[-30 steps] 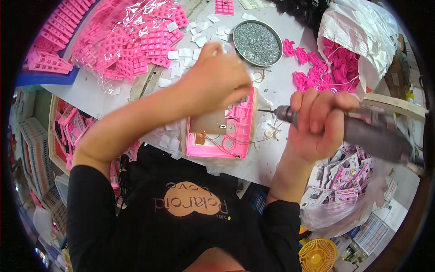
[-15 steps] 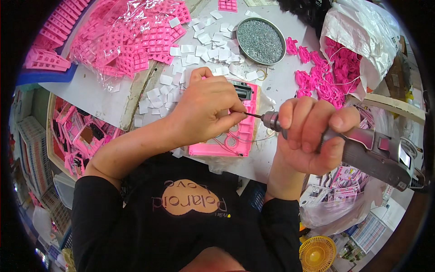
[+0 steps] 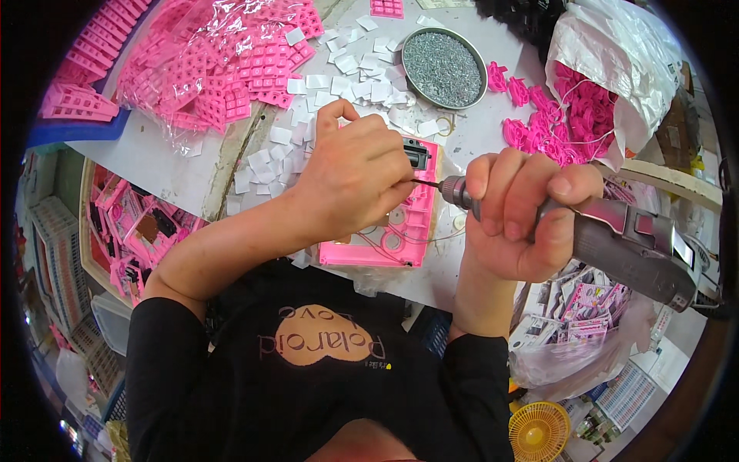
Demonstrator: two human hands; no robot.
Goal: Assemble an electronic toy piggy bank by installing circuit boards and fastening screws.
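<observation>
The case (image 3: 418, 219), a shallow pink shell, lies open side up on the worktop (image 3: 177, 165), partly covered by the left hand (image 3: 358, 169). That hand's thumb and forefinger are closed on the tip of the bit (image 3: 427, 184); whether a screw sits between them is hidden. The right hand (image 3: 519, 215) is wrapped around the driver (image 3: 616, 242), to the right of the case, with the bit pointing left over the case's right part.

The driver looks fairly heavy, with a stiff, smooth body, best gripped around the barrel as here. The case looks like light, rigid plastic, probably a little slippery, so it should be held by its outer walls. Its thin wires (image 3: 439, 237), one trailing past the right edge, look soft and easily snagged, and are no place to grip.

Beyond the case, slightly right, a dish (image 3: 486, 75) holds a heap of small metal pieces. White squares (image 3: 265, 165) are scattered left of and beyond the case.

As for writing, the shirt (image 3: 254, 400), nearer the person than the case, bears large lettering around an orange shape. The packages (image 3: 589, 308), right of the case and nearer, carry print too small to read.
</observation>
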